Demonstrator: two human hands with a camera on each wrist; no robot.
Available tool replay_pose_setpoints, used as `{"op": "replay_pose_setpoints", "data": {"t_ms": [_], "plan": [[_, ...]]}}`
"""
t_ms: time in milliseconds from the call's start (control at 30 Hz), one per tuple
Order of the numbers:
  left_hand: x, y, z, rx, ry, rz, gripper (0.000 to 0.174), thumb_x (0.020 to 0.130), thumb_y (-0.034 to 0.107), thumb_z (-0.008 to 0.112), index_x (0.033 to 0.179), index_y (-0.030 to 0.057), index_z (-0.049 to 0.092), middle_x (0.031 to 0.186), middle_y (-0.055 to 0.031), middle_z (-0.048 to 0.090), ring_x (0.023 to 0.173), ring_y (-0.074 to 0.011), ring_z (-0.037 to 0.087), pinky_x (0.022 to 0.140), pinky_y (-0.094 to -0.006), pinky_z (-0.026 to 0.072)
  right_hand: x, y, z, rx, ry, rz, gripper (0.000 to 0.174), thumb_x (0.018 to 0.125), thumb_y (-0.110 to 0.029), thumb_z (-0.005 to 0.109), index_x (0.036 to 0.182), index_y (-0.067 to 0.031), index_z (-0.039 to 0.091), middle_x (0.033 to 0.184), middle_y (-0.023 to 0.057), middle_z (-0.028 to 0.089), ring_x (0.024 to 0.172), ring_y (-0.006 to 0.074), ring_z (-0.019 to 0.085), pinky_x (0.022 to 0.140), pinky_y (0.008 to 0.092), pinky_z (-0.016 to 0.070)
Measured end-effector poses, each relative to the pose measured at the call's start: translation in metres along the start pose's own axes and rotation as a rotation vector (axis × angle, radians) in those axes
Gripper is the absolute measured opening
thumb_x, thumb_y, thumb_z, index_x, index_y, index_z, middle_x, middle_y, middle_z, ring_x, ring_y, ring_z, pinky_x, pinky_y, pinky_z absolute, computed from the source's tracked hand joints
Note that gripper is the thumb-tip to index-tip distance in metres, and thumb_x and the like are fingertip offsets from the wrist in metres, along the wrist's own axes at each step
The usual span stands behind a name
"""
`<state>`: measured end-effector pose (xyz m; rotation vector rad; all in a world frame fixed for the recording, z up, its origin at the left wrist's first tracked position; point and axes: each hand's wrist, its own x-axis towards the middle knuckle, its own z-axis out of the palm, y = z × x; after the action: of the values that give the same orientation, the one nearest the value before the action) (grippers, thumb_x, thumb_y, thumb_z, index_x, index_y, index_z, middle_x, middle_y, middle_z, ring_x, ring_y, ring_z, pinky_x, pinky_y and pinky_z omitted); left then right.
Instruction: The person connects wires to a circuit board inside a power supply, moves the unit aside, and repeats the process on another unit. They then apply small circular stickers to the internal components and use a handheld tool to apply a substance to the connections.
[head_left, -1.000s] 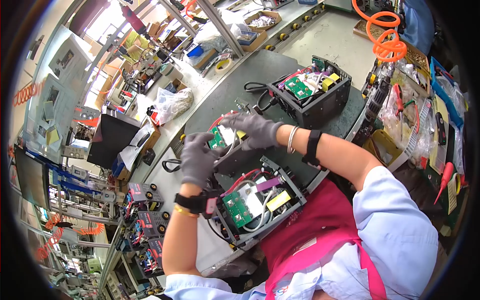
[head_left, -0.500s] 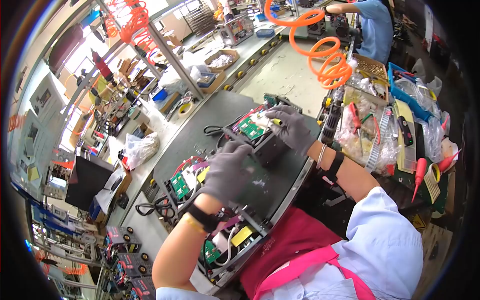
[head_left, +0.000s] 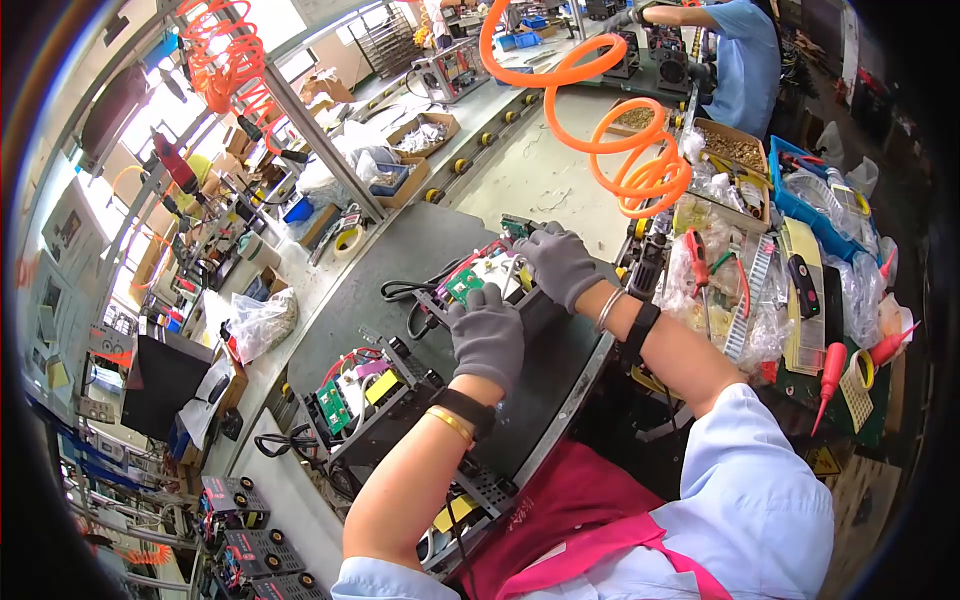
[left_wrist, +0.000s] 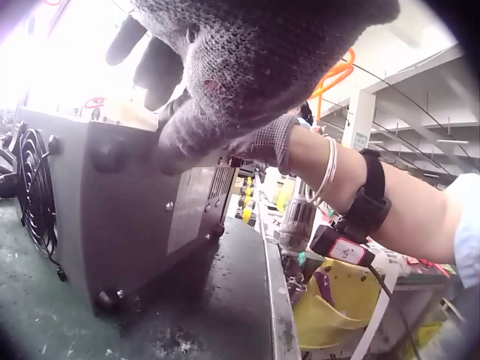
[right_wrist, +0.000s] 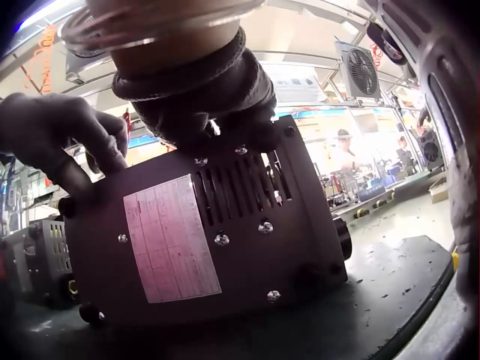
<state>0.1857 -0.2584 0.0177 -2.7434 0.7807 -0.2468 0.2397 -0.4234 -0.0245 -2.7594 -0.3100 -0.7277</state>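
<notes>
Both gloved hands are at a black machine case (right_wrist: 247,247), open on top, with a green circuit board (head_left: 463,285) and wires inside. My left hand (head_left: 485,340) grips its near left top edge, the thumb against the outer wall in the left wrist view. At the other end, my right hand (head_left: 560,265) holds the top edge, its fingertips partly hidden. A pale label (right_wrist: 171,240) and vent slots mark the case's side, and a black fan (left_wrist: 37,195) shows on one end. Closer to me stands a second open case (head_left: 375,430) with a yellow part and white wires.
A third open unit (head_left: 480,520) is partly behind my left forearm. Orange coiled hose (head_left: 640,150) hangs over the bench. On the right lie a red screwdriver (head_left: 830,375), plastic bags and a blue bin (head_left: 815,205). Another person in blue (head_left: 745,60) stands farther along.
The head view has turned toward the far end. Both hands have gone from the middle unit to the farther case; the left hand arrived there within the last half second.
</notes>
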Motion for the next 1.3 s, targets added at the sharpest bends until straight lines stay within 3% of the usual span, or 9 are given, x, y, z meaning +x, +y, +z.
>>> {"op": "replay_pose_setpoints", "data": {"t_ms": [167, 300, 533, 700, 833, 933, 1100, 1200, 1300], "plan": [[0.009, 0.004, 0.004, -0.007, -0.052, -0.016, 0.02, 0.086, 0.014, 0.059, 0.101, 0.0089, 0.07, 0.101, -0.0098, 0.066, 0.103, -0.0261, 0.06, 0.086, -0.0393, 0.0471, 0.009, 0.002, 0.014, -0.063, -0.029, -0.082, 0.019, 0.085, -0.017, 0.063, 0.103, -0.0131, 0.068, 0.085, 0.01, 0.068, 0.086, 0.0295, 0.066, 0.076, 0.0415, 0.0546], [0.015, 0.0, 0.009, -0.07, -0.089, 0.006, 0.021, 0.079, 0.02, 0.067, 0.097, 0.0111, 0.069, 0.103, -0.0094, 0.065, 0.104, -0.0283, 0.061, 0.087, -0.0401, 0.048, 0.008, 0.01, 0.009, 0.478, 0.028, 0.122, 0.03, 0.071, -0.013, 0.076, 0.099, -0.0102, 0.064, 0.082, 0.0103, 0.07, 0.079, 0.0279, 0.068, 0.076, 0.0388, 0.0536], [0.02, -0.008, 0.009, -0.216, -0.16, -0.024, 0.033, 0.078, 0.03, 0.071, 0.106, 0.0125, 0.068, 0.109, -0.0107, 0.062, 0.108, -0.03, 0.057, 0.091, -0.0423, 0.0474, 0.007, 0.017, 0.003, 0.606, -0.088, 0.228, 0.032, 0.071, -0.01, 0.074, 0.1, -0.0096, 0.062, 0.084, 0.0101, 0.069, 0.082, 0.0271, 0.068, 0.075, 0.0367, 0.0527], [0.018, -0.003, 0.011, -0.226, -0.132, -0.081, 0.031, 0.078, 0.024, 0.071, 0.106, 0.0108, 0.068, 0.111, -0.0105, 0.063, 0.108, -0.0286, 0.058, 0.091, -0.0403, 0.0475, 0.009, 0.018, -0.01, 0.615, -0.185, 0.229, 0.03, 0.071, -0.014, 0.073, 0.097, -0.007, 0.06, 0.088, 0.0116, 0.069, 0.086, 0.0295, 0.068, 0.077, 0.038, 0.0533], [0.023, -0.001, 0.014, -0.221, -0.118, -0.083, 0.025, 0.079, 0.015, 0.068, 0.103, 0.0087, 0.069, 0.108, -0.0109, 0.064, 0.107, -0.0273, 0.059, 0.088, -0.0395, 0.0486, 0.026, 0.003, 0.0, 0.196, -0.368, 0.242, 0.033, 0.077, -0.021, 0.067, 0.105, -0.0053, 0.059, 0.094, 0.0162, 0.069, 0.093, 0.0351, 0.067, 0.081, 0.0416, 0.0524], [0.023, -0.003, 0.011, -0.223, -0.104, -0.08, 0.023, 0.079, 0.013, 0.066, 0.102, 0.0089, 0.069, 0.107, -0.0107, 0.064, 0.107, -0.0263, 0.06, 0.088, -0.0382, 0.0495, 0.028, 0.014, -0.004, 0.444, -0.373, 0.217, 0.033, 0.077, -0.022, 0.067, 0.105, -0.006, 0.059, 0.099, 0.0181, 0.068, 0.097, 0.0352, 0.065, 0.083, 0.0401, 0.0511], [0.02, -0.003, 0.014, -0.251, -0.079, -0.068, 0.021, 0.08, 0.011, 0.065, 0.102, 0.0091, 0.068, 0.107, -0.0104, 0.064, 0.106, -0.0258, 0.061, 0.087, -0.0376, 0.0509, 0.016, 0.03, -0.003, 0.826, -0.316, 0.062, 0.026, 0.068, -0.001, 0.062, 0.094, -0.0033, 0.059, 0.081, 0.0087, 0.061, 0.077, 0.0203, 0.059, 0.073, 0.032, 0.0491], [0.019, 0.003, 0.018, -0.236, -0.096, -0.111, 0.022, 0.081, 0.011, 0.065, 0.103, 0.0092, 0.067, 0.108, -0.0102, 0.063, 0.106, -0.0259, 0.062, 0.087, -0.0375, 0.0517, 0.016, 0.042, 0.007, 1.015, -0.301, -0.007, 0.022, 0.068, 0.001, 0.062, 0.089, -0.0026, 0.058, 0.078, 0.008, 0.059, 0.073, 0.0181, 0.057, 0.07, 0.0318, 0.0485], [0.019, -0.001, 0.02, -0.238, -0.113, -0.08, 0.024, 0.082, 0.013, 0.066, 0.105, 0.009, 0.066, 0.11, -0.0106, 0.063, 0.107, -0.0263, 0.061, 0.087, -0.0372, 0.052, 0.018, 0.036, -0.008, 0.854, -0.388, 0.01, 0.027, 0.071, -0.006, 0.065, 0.098, -0.002, 0.059, 0.081, 0.0037, 0.057, 0.075, 0.0133, 0.054, 0.07, 0.0278, 0.0468]]}}
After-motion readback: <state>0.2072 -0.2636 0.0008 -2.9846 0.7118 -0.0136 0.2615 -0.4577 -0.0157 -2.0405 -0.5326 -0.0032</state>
